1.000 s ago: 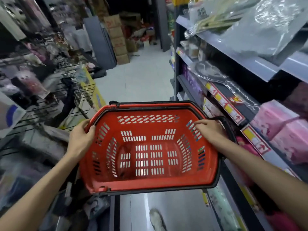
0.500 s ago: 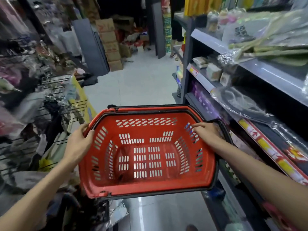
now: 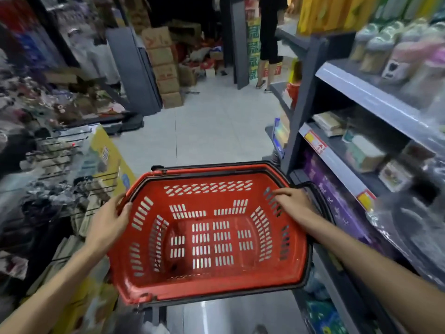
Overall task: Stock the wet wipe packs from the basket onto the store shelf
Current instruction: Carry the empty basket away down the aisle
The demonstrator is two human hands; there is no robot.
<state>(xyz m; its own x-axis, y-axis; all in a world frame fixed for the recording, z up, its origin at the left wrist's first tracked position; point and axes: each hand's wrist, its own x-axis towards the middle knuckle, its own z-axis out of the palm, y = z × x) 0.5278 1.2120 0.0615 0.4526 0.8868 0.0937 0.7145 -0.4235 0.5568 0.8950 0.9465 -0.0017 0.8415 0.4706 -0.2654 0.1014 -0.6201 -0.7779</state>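
Item, nearest: red basket [image 3: 209,283], slotted plastic, carried level between the two hands at waist height, mouth up; its floor and walls show bare, no wet wipe packs inside, so by judgement the stocking is finished and the basket is being carried off. Left hand [image 3: 108,222]: clasps the basket's left rim, thumb inside, fingers outside, taking half the load. Right hand [image 3: 295,201]: fingers laid over the right rim and down the inner wall, thumb hidden; read as a hold that matches the left, keeping the basket from tipping. Black handle [image 3: 320,196]: folded down just outside the right hand, unused, which explains the two-handed rim hold. Store shelf [image 3: 375,101]: grey tiers rising right of the right hand, close enough to reach; purple boxes [image 3: 337,203] sit on the tier just beyond that hand; which goods there are the wet wipe packs cannot be told through the blur. Hanging goods [image 3: 48,153]: on hooks left of the left hand. Aisle floor [image 3: 216,131]: pale tile ahead of both hands. Cardboard boxes [image 3: 163,68]: stacked far ahead. A person [image 3: 269,44]: standing at the aisle's far end.
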